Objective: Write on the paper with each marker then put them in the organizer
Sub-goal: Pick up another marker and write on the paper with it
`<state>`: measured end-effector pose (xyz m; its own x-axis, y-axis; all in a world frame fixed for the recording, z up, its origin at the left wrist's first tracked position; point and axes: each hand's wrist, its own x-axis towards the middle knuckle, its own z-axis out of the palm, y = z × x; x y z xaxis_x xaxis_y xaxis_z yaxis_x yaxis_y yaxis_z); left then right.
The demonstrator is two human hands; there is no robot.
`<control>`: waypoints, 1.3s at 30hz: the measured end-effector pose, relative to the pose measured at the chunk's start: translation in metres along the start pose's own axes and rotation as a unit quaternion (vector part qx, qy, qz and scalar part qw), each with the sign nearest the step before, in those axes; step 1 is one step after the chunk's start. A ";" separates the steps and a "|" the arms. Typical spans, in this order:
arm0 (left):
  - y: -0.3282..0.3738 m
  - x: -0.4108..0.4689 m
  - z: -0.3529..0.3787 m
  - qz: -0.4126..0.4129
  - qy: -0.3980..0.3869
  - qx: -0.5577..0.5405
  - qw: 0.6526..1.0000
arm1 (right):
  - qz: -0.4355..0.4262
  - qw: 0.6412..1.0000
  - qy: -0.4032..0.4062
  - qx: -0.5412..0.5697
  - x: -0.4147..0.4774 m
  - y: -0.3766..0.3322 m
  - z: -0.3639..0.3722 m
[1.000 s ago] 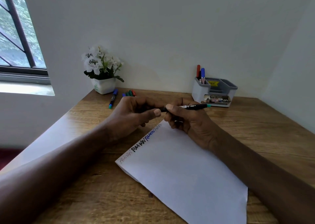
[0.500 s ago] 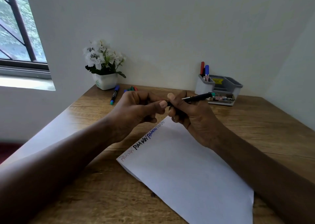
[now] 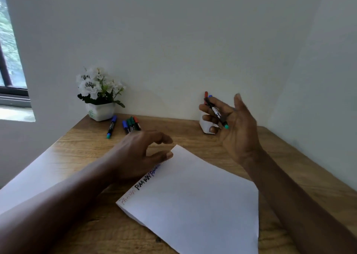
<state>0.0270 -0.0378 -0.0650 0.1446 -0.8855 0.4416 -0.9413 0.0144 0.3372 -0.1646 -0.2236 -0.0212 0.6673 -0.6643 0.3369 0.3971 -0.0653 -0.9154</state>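
My right hand (image 3: 234, 126) holds a black marker (image 3: 217, 112) with a teal end, raised in front of the grey-white organizer (image 3: 206, 126), which is mostly hidden behind the hand. A red marker (image 3: 206, 95) and a blue one stick up from the organizer. My left hand (image 3: 142, 153) hovers with fingers apart over the upper left corner of the white paper (image 3: 195, 201). The paper carries red, black and blue writing along its left edge. Near the back wall, a blue marker (image 3: 111, 127) lies beside a cluster of several more markers (image 3: 131, 124).
A white pot of white flowers (image 3: 99, 97) stands at the back left of the wooden table (image 3: 193, 135). A window (image 3: 9, 60) is at the far left. White walls close the back and right sides.
My hands have separated. The right hand lifted the black marker up and right toward the organizer. The left hand let go, opened and dropped toward the paper's corner.
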 end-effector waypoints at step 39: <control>-0.021 0.010 0.023 0.013 -0.076 -0.011 0.997 | -0.052 0.781 0.179 -0.596 0.179 0.020 -0.141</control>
<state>0.0408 -0.0575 -0.0863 0.0713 -0.9447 0.3200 -0.9371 0.0464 0.3459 -0.1256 -0.4488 -0.0097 0.3666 -0.7605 0.5360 -0.5736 -0.6383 -0.5134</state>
